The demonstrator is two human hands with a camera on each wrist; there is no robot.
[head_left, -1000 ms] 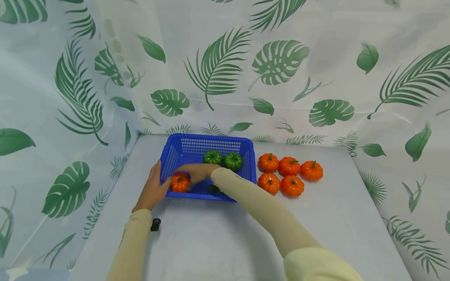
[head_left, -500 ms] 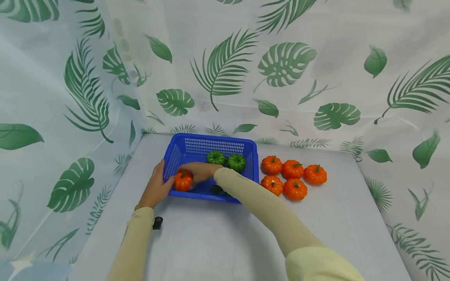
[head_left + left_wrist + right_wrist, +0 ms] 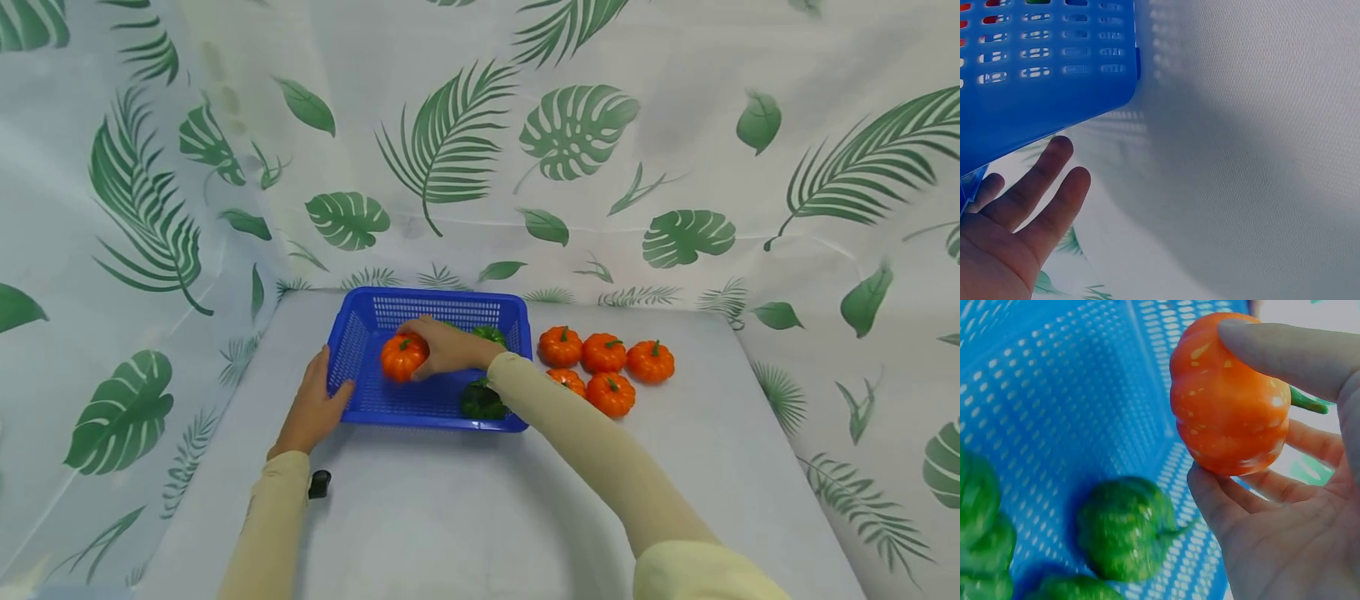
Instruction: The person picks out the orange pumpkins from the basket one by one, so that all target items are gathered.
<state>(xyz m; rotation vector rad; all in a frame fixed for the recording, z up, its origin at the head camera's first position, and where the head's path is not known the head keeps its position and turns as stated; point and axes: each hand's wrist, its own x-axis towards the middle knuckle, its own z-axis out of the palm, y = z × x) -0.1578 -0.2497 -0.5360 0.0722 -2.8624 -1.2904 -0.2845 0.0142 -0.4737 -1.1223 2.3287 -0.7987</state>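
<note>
My right hand (image 3: 450, 344) grips a small orange pumpkin (image 3: 1232, 394) with a green stem, thumb on one side and fingers on the other. It holds the pumpkin over the left part of a blue mesh basket (image 3: 420, 418). My left hand (image 3: 311, 408) is at the basket's left front corner, its thumb by the rim. In the left wrist view its fingers (image 3: 1054, 200) extend loosely beside the basket's outer wall. Green pumpkins lie in the basket: one at the front right (image 3: 1125, 528), others behind, partly hidden by my right hand.
Several orange pumpkins (image 3: 603, 353) stand on the white table (image 3: 420, 517) right of the basket, one partly covered by my right sleeve. A small black object (image 3: 318, 484) shows beside my left wrist. A leaf-patterned sheet (image 3: 465, 242) hangs behind and at the sides.
My right hand has lifted the orange pumpkin from the basket's front left corner and moved it back and to the right. My left hand stays at the basket's edge.
</note>
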